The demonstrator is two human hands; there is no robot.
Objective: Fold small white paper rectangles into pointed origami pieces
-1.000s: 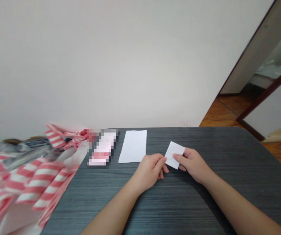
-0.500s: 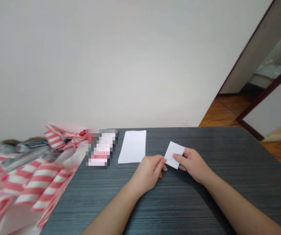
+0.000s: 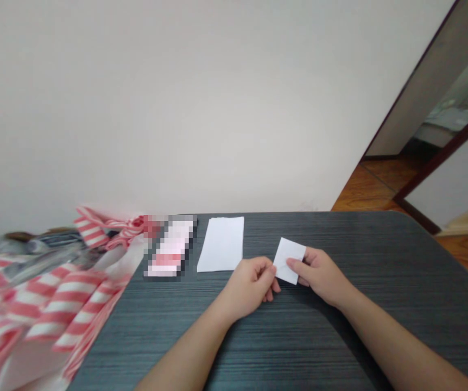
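Note:
A small white folded paper [image 3: 289, 254] is held above the dark table [image 3: 169, 336], tilted a little. My right hand [image 3: 319, 274] grips its right side, thumb flat on the front and fingers behind. My left hand [image 3: 254, 285] pinches the paper's lower left edge between thumb and forefinger, the other fingers curled under. To the left of the held paper, white sheets [image 3: 221, 244] lie flat on the table, close to my left hand and apart from it.
Left of the sheets is a pink and white item [image 3: 172, 244], blurred by pixelation. Red-and-white striped cloth [image 3: 67, 298] is heaped beside the table's left edge. A pale wall [image 3: 217, 108] rises behind, and wooden floor [image 3: 374, 182] shows at the right.
The small paper has turned slightly and dropped a little in my hands. The fingers of my left hand have shifted at its edge. The sheets stay in place.

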